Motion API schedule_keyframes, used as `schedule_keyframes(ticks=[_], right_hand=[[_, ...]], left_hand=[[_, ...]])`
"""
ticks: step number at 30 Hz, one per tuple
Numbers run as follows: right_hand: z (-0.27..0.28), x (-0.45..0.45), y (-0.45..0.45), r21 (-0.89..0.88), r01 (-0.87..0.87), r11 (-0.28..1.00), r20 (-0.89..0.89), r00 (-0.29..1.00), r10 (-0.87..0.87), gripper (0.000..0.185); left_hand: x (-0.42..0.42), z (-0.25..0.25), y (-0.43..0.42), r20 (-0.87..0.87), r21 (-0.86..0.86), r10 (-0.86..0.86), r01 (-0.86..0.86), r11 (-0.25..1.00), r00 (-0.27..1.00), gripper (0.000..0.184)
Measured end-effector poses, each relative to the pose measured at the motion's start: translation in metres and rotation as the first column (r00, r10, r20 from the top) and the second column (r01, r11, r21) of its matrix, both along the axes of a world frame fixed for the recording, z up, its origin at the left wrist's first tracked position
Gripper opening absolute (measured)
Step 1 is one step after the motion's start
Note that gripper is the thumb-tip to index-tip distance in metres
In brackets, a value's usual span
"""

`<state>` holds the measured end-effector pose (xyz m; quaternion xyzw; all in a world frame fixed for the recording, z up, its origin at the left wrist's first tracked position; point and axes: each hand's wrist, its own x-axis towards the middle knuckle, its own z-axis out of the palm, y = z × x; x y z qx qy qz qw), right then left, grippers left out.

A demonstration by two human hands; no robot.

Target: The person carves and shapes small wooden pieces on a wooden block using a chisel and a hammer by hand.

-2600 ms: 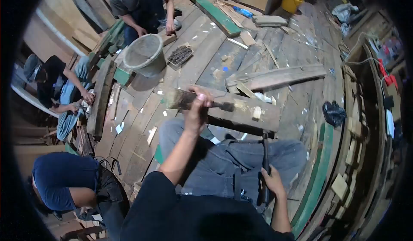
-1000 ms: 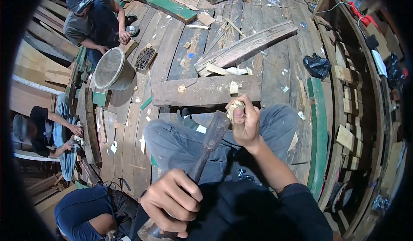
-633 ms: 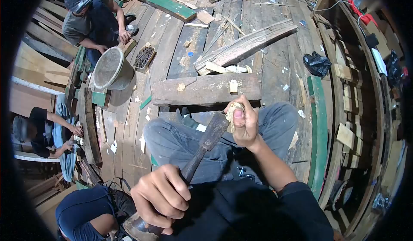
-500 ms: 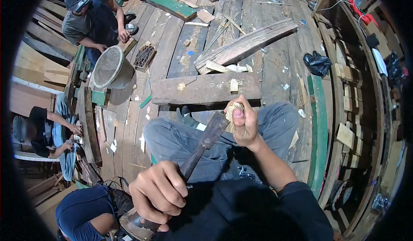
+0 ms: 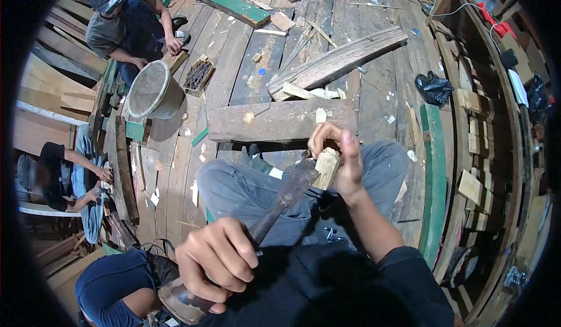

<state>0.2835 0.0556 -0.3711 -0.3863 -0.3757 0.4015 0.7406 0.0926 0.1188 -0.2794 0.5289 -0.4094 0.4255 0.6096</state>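
Note:
My left hand (image 5: 217, 263) is wrapped round a chisel (image 5: 289, 192) near its handle, low at the centre left. Its wide metal blade slants up towards my right hand (image 5: 342, 163), above my lap. In that hand, a small pale wood block (image 5: 327, 168) with a rough upper end is held between fingers and raised thumb. The blade's tip lies against or just beside the block and fingers; exact contact is hard to make out. Beyond my crossed legs lies a thick plank (image 5: 280, 121), with wood chips and a small pale piece on it.
A bucket (image 5: 153, 96) stands at the left by a box of dark nails or scraps (image 5: 199, 75). Three people (image 5: 125, 29) work along the left side. Behind the plank lies a long beam (image 5: 339, 64). Green timber (image 5: 432, 181) and a black bag (image 5: 433, 89) are right.
Earlier my right hand held a hammer; now it holds the block. The chisel has come back from the plank area to my lap. Most recently the block turned and my right thumb lifted.

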Motion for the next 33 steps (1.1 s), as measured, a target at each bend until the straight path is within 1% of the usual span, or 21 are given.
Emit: schedule_keyframes(ticks=[2,5,6,8,9,10,11,12,15,17,18,19,20,22,23,24,26,27,29,30,33], right_hand=[[0.002,-0.001,0.002,0.026,-0.077,0.997,-0.198,0.977,0.08,0.056],[0.007,-0.003,0.003,-0.033,0.099,0.995,-0.024,0.995,-0.099,0.055],[0.006,-0.003,0.004,-0.036,0.146,0.989,0.031,0.989,-0.145,0.055],[-0.001,-0.002,0.005,-0.036,0.229,0.973,0.028,0.973,-0.228,0.054],[-0.004,-0.001,0.006,-0.041,0.255,0.966,0.025,0.967,-0.254,0.054],[-0.005,0.0,0.006,-0.046,0.281,0.959,0.022,0.96,-0.28,0.053],[-0.001,-0.002,0.005,-0.051,0.279,0.959,-0.059,0.958,-0.282,0.053],[-0.003,0.0,0.005,-0.049,0.294,0.955,-0.052,0.954,-0.296,0.052],[-0.016,0.007,0.005,-0.021,0.342,0.94,-0.023,0.939,-0.342,0.051],[-0.028,0.018,0.01,-0.134,0.336,0.932,0.041,0.942,-0.333,0.052],[-0.037,0.025,0.013,-0.192,0.33,0.924,0.075,0.944,-0.321,0.053],[-0.054,0.035,0.019,-0.155,0.308,0.939,0.278,0.925,-0.258,0.048],[-0.065,0.039,0.025,-0.221,0.307,0.926,0.35,0.911,-0.219,0.045],[-0.077,0.044,0.033,-0.35,0.311,0.883,0.476,0.871,-0.118,0.039],[-0.071,0.043,0.029,-0.366,0.27,0.891,0.435,0.896,-0.092,0.032],[-0.072,0.043,0.027,-0.319,0.278,0.906,0.443,0.889,-0.117,0.031],[-0.065,0.044,0.017,-0.343,0.212,0.915,0.403,0.913,-0.06,0.028],[-0.062,0.042,0.013,-0.304,0.183,0.935,0.37,0.927,-0.061,0.028],[-0.056,0.041,0.004,-0.217,0.14,0.966,0.302,0.951,-0.07,0.031],[-0.051,0.041,0.001,-0.157,0.162,0.974,0.419,0.904,-0.083,0.042],[-0.027,0.034,-0.002,0.034,0.224,0.974,0.598,0.777,-0.199,0.059]], left_hand=[[0.003,0.001,-0.008,0.008,-0.008,0.03,-0.03,1.0,1.0,0.024],[0.007,0.003,-0.022,-0.004,-0.005,0.096,-0.096,0.995,0.995,0.027],[0.011,0.004,-0.024,-0.01,0.058,0.085,-0.084,0.995,0.996,0.026],[0.022,0.004,-0.031,0.022,0.166,0.103,-0.106,0.98,0.994,0.023],[0.023,0.002,-0.035,-0.009,0.174,0.116,-0.113,0.978,0.993,0.025],[0.003,-0.016,-0.03,-0.018,0.329,0.157,-0.142,0.934,0.987,0.038],[0.016,-0.01,-0.034,0.008,0.257,0.151,-0.148,0.955,0.988,0.019],[0.03,-0.003,-0.038,0.036,0.183,0.149,-0.153,0.971,0.988,0.027],[0.029,-0.012,-0.037,-0.026,0.17,0.181,-0.174,0.97,0.983,0.026],[0.029,-0.018,-0.031,-0.161,0.137,0.279,-0.259,0.956,0.947,0.023],[0.029,-0.019,-0.028,-0.256,0.103,0.344,-0.329,0.939,0.903,0.024],[0.03,-0.03,-0.017,-0.267,0.071,0.374,-0.369,0.927,0.888,0.023],[0.031,-0.043,-0.006,-0.276,0.041,0.402,-0.407,0.913,0.873,0.024],[0.03,-0.052,0.002,-0.509,-0.078,0.512,-0.63,0.773,0.692,0.025],[0.03,-0.062,0.01,-0.549,-0.16,0.513,-0.685,0.71,0.66,0.023],[0.032,-0.068,0.02,-0.582,-0.237,0.513,-0.735,0.635,0.631,0.022],[0.026,-0.066,0.037,-0.64,-0.483,0.417,-0.76,0.435,0.646,0.02],[0.025,-0.062,0.043,-0.654,-0.592,0.38,-0.755,0.281,0.654,0.02],[0.015,-0.064,0.06,-0.568,-0.766,0.255,-0.616,0.182,0.782,0.022],[0.012,-0.064,0.064,-0.51,-0.832,0.208,-0.54,0.127,0.834,0.022],[0.008,-0.064,0.062,-0.418,-0.908,0.073,-0.417,-0.03,0.905,0.023]])
